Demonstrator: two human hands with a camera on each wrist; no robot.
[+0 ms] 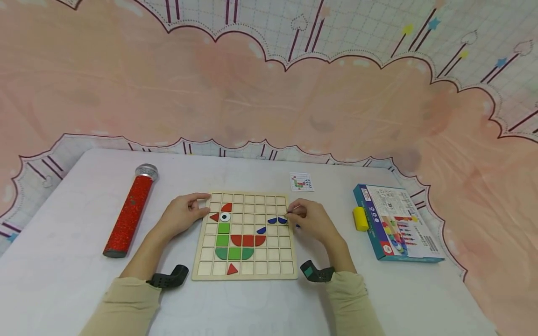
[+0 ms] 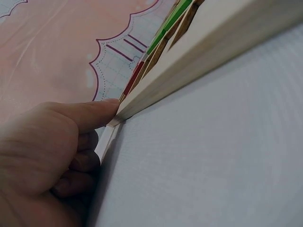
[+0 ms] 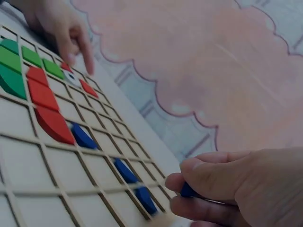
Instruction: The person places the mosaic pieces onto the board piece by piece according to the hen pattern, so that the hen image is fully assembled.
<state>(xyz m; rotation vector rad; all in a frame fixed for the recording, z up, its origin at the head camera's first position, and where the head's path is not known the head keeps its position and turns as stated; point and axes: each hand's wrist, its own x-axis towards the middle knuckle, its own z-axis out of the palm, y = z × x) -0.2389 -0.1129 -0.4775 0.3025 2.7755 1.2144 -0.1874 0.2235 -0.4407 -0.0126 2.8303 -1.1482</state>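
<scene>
A wooden grid board (image 1: 271, 254) lies on the table. On it are green squares (image 1: 222, 240), dark green rounded pieces (image 1: 247, 254), red pieces (image 1: 248, 241), a red triangle (image 1: 232, 269), a white eye disc (image 1: 225, 216) and blue half-round pieces (image 1: 261, 230). My left hand (image 1: 180, 216) touches the board's left edge near the far corner, thumb and forefinger apart. My right hand (image 1: 313, 219), by the far right edge, pinches a small blue piece (image 3: 188, 190) between thumb and fingers. Most of that piece is hidden by the fingers.
Behind the board lies a picture card (image 1: 301, 182). Leftward is a red glittery microphone-shaped tube (image 1: 131, 210). At the right are a flat puzzle box (image 1: 399, 224) and a yellow cylinder (image 1: 360, 219). Black bands (image 1: 170, 277) sit at both wrists. A patterned cloth hangs behind the table.
</scene>
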